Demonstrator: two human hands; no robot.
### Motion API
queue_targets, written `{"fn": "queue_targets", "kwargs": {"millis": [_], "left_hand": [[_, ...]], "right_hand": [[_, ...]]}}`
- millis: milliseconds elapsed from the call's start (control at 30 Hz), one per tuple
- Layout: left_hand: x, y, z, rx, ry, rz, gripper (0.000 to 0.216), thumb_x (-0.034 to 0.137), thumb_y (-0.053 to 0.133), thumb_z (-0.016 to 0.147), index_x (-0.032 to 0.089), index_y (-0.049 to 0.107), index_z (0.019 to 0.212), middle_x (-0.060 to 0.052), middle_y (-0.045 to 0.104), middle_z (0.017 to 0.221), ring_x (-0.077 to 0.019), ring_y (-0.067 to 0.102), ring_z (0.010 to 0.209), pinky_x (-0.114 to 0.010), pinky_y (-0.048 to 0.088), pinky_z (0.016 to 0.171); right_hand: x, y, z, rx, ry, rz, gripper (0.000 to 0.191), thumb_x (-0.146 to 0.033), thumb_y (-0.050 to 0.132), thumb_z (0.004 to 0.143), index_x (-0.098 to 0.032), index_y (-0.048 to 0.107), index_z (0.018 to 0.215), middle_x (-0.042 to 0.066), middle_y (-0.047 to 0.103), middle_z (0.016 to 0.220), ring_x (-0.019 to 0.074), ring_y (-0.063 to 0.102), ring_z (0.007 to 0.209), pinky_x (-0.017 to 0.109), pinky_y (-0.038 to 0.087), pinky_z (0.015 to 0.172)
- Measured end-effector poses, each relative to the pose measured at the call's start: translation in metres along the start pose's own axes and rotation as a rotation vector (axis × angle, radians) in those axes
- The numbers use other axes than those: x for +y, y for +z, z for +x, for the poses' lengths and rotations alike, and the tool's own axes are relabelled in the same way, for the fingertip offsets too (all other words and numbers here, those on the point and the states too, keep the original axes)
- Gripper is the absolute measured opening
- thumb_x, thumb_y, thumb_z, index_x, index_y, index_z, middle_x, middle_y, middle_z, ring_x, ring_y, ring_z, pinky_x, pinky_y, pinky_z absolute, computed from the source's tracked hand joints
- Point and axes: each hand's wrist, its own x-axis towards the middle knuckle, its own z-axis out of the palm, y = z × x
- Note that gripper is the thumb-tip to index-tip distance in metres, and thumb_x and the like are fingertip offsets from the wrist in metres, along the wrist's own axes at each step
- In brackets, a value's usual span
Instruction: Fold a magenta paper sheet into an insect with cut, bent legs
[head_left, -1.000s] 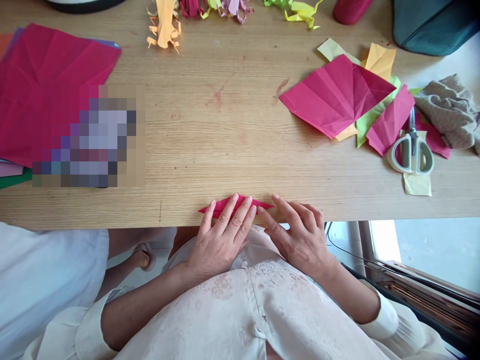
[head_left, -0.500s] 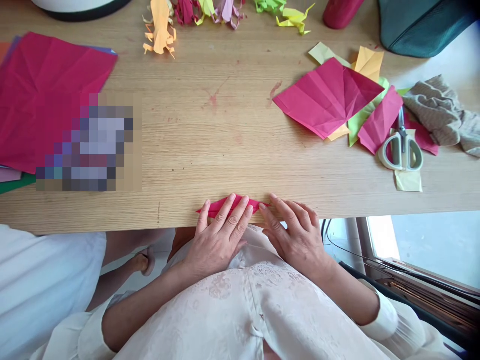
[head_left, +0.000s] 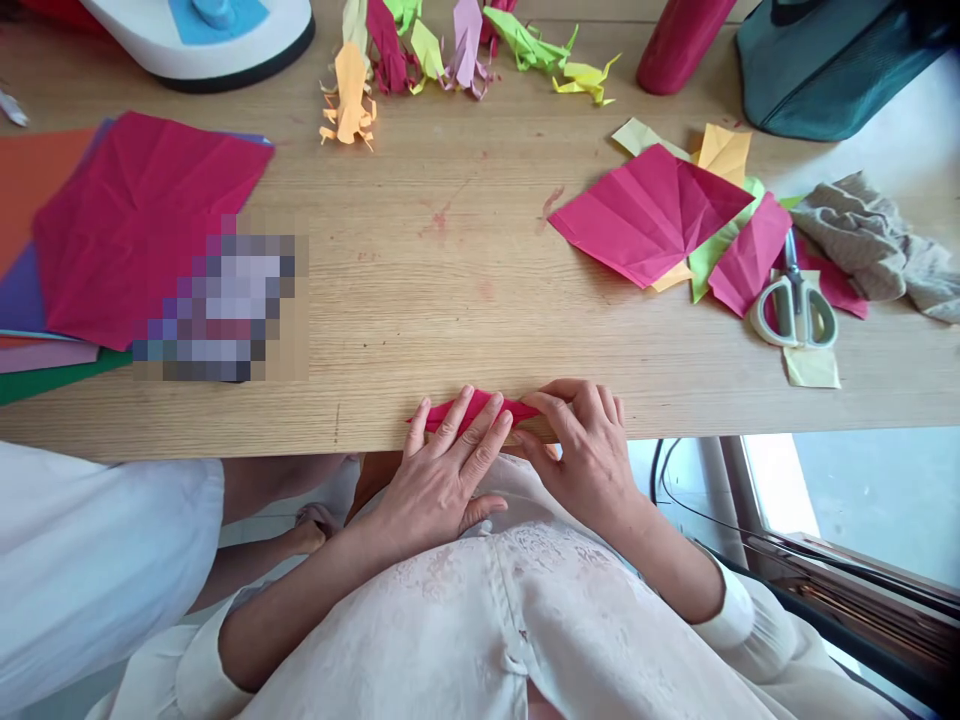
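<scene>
More curled than before, your right hand (head_left: 581, 450) met the slim folded red paper (head_left: 475, 404), any pinch unclear; your left hand (head_left: 431, 488), spread open, pressed it near the wooden table (head_left: 480, 330) edge.

A wood-grain table (head_left: 375, 310) bears folded magenta paper (head_left: 477, 405) beneath the left hand (head_left: 431, 480). Beyond that hand stand origami insects (head_left: 350, 95); stacked paper sheets (head_left: 142, 220) lie far left of it, creased paper scraps (head_left: 649, 220) and a grey cloth (head_left: 862, 240) far right.
</scene>
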Motion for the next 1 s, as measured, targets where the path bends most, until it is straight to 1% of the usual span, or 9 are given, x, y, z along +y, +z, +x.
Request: {"fn": "queue_targets", "kwargs": {"millis": [100, 200, 333, 433, 533, 633, 733, 867, 1000], "left_hand": [[-0.002, -0.004, 0.0, 0.018, -0.004, -0.068, 0.079, 0.048, 0.036, 0.104, 0.015, -0.007, 0.162, -0.019, 0.033, 0.162, -0.0342, 0.017, 0.155, -0.057, 0.005, 0.122], [-0.004, -0.014, 0.005, 0.059, -0.077, -0.1, 0.072, 0.029, 0.04, 0.104, 0.017, -0.002, 0.162, -0.017, 0.036, 0.161, -0.031, 0.023, 0.154, -0.052, 0.015, 0.122], [-0.012, -0.032, 0.021, 0.113, -0.178, -0.104, 0.062, 0.024, 0.051, 0.1, 0.018, 0.028, 0.157, -0.017, 0.048, 0.154, -0.0322, 0.039, 0.146, -0.05, 0.027, 0.116], [-0.025, -0.044, 0.035, 0.062, -0.182, -0.192, 0.047, 0.019, 0.058, 0.096, 0.018, 0.049, 0.142, -0.013, 0.068, 0.13, -0.0286, 0.062, 0.118, -0.046, 0.038, 0.103], [-0.038, -0.054, 0.051, 0.033, -0.213, -0.404, 0.025, 0.017, 0.063, 0.091, 0.019, 0.065, 0.116, -0.006, 0.073, 0.108, -0.0228, 0.067, 0.099, -0.035, 0.045, 0.087], [-0.052, -0.058, 0.07, 0.028, -0.356, -0.687, 0.011, 0.019, 0.067, 0.086, 0.019, 0.069, 0.097, 0.0, 0.071, 0.089, -0.017, 0.064, 0.08, -0.027, 0.044, 0.072], [-0.063, -0.058, 0.093, 0.064, -0.489, -1.037, 0.018, 0.029, 0.076, 0.078, 0.017, 0.066, 0.084, 0.003, 0.062, 0.073, -0.0138, 0.056, 0.067, -0.025, 0.04, 0.063], [-0.073, -0.055, 0.122, 0.312, -0.561, -1.392, 0.031, 0.032, 0.086, 0.066, 0.016, 0.063, 0.08, 0.005, 0.056, 0.071, -0.0104, 0.05, 0.067, -0.024, 0.042, 0.068], [-0.078, -0.053, 0.138, 0.396, -0.602, -1.632, 0.037, 0.032, 0.09, 0.061, 0.016, 0.06, 0.076, 0.005, 0.058, 0.072, -0.0108, 0.054, 0.072, -0.025, 0.044, 0.074]], "right_hand": [[-0.004, 0.001, 0.005, -0.024, 0.048, 0.045, 0.016, -0.033, 0.062, 0.094, -0.021, 0.065, 0.103, 0.011, 0.063, 0.106, 0.0267, 0.055, 0.094, 0.041, 0.039, 0.082], [-0.004, 0.0, 0.009, -0.07, 0.05, 0.11, 0.008, -0.029, 0.062, 0.094, -0.022, 0.064, 0.097, 0.009, 0.064, 0.103, 0.0253, 0.056, 0.093, 0.039, 0.037, 0.079], [-0.002, -0.005, 0.016, -0.123, 0.004, 0.283, 0.007, -0.016, 0.058, 0.094, -0.021, 0.06, 0.088, 0.002, 0.066, 0.086, 0.0183, 0.058, 0.078, 0.035, 0.035, 0.074], [0.001, -0.014, 0.03, -0.168, -0.01, 0.443, 0.01, -0.011, 0.059, 0.09, -0.02, 0.059, 0.086, -0.001, 0.065, 0.079, 0.0145, 0.058, 0.073, 0.032, 0.036, 0.074], [0.006, -0.025, 0.056, -0.19, -0.002, 0.617, 0.009, -0.013, 0.059, 0.09, -0.02, 0.062, 0.088, -0.001, 0.066, 0.083, 0.0129, 0.059, 0.073, 0.029, 0.041, 0.071], [0.014, -0.034, 0.095, -0.184, -0.026, 0.736, 0.001, -0.019, 0.064, 0.09, -0.02, 0.064, 0.091, 0.0, 0.065, 0.081, 0.0128, 0.058, 0.073, 0.027, 0.043, 0.068], [0.023, -0.034, 0.134, -0.176, -0.026, 0.948, 0.017, -0.032, 0.068, 0.09, -0.02, 0.064, 0.1, 0.001, 0.066, 0.086, 0.0127, 0.058, 0.073, 0.027, 0.046, 0.07], [0.029, -0.021, 0.159, -0.065, 0.112, 1.178, 0.03, -0.048, 0.067, 0.09, -0.019, 0.063, 0.095, 0.002, 0.066, 0.082, 0.013, 0.06, 0.075, 0.027, 0.05, 0.072], [0.03, -0.005, 0.15, -0.164, 0.167, 1.179, 0.038, -0.056, 0.062, 0.091, -0.019, 0.062, 0.084, 0.001, 0.062, 0.075, 0.0132, 0.058, 0.07, 0.027, 0.049, 0.069]]}}
